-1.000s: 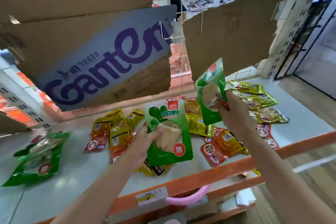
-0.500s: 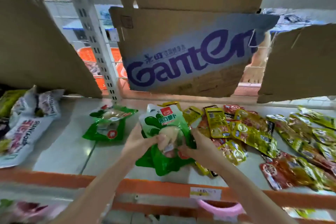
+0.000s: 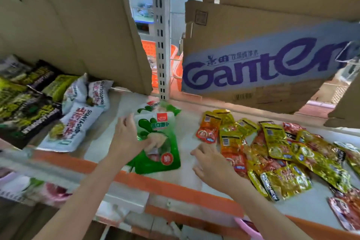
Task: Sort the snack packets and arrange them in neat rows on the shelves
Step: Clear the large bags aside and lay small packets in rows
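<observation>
Nearest the orange shelf edge (image 3: 175,187), the right hand (image 3: 212,165) hovers loose-fingered beside the yellow packets (image 3: 272,142) while the left hand (image 3: 128,138) grips a green packet (image 3: 157,142) lying lengthwise, top end pointing toward the cardboard (image 3: 253,60) behind

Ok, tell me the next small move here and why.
Probably let go with the left hand and square the green packet on the green one beneath it: it lies tilted on the shelf. The right hand is open beside the yellow and red pile, ready for the next.
</observation>
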A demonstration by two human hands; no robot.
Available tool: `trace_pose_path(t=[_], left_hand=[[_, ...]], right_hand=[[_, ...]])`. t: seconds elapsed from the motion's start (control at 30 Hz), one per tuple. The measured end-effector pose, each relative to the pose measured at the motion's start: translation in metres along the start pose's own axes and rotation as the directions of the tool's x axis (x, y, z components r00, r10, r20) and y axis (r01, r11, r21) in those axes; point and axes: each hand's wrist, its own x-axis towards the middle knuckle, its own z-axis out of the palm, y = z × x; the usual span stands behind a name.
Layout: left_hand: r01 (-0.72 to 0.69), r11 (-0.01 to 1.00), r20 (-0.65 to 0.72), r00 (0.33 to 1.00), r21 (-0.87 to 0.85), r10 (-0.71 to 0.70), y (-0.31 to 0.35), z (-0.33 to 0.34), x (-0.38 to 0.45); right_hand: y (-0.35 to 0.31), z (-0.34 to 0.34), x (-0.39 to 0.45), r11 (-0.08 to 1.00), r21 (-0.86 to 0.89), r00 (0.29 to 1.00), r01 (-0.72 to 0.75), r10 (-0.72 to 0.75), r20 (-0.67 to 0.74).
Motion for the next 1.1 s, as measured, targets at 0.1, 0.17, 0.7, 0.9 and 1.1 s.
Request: trace_pose_path(t=[0.1,0.17,0.7,0.9,1.1], left_hand=[[-0.262,0.948,-0.166,0.942,0.179,0.291,-0.001,0.001,-0.004],[-0.370,0.905,-0.152,0.902,0.209,0.404,0.001,0.006,-0.005],[-0.559,0.821,0.234,0.787,-0.120,0.570,0.102,0.085,-0.006],[-0.359,0.932,0.231,0.904,-0.047,0.360,0.143,0.106,0.023],[-0.365,0.931,0.285,0.891,-0.012,0.353,0.148,0.120,0.016]], right_hand=[[-0.002,0.006,0.001,0.995,-0.096,0.999,-0.028,0.030,0.014],[-0.005,0.003,-0.001,0.992,-0.108,0.997,-0.067,0.069,0.019],[0.038,-0.024,-0.065,0.911,0.070,0.894,-0.407,0.412,-0.175],[0.062,-0.030,-0.042,0.751,0.034,0.750,-0.660,0.661,-0.037],[0.071,-0.029,-0.034,0.732,0.026,0.733,-0.680,0.680,0.031]])
